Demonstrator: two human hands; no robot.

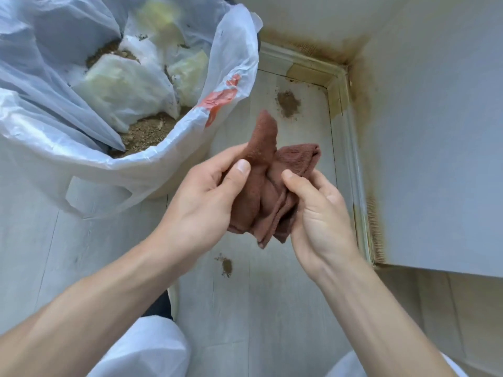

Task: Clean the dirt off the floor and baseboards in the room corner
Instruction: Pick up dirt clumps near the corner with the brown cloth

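You are holding the brown cloth (268, 186) up between both hands, above the floor (272, 295) and just in front of the room corner. Your left hand (201, 202) is pinching one bunched side of it with thumb over fingers, and your right hand (318, 213) is gripping the other side, thumb pressing into the folds — the two hands sitting close together with the cloth crumpled between them.

The cloth is looking soft, limp and light, a knit rag that is drooping wherever you are not supporting it. It will probably fold into a pad easily, so gathering it into the palm should give firmer pressure than holding it by an edge. Specks of dirt seem to be clinging to its upper flap.

Two small dirt piles are lying on the floor — one (288, 103) near the corner, one (226, 266) under your hands. The baseboards (340, 85) are showing brownish staining that runs up the walls. The bin bag (168, 170) on your left is already holding soil and crumpled wrappings.
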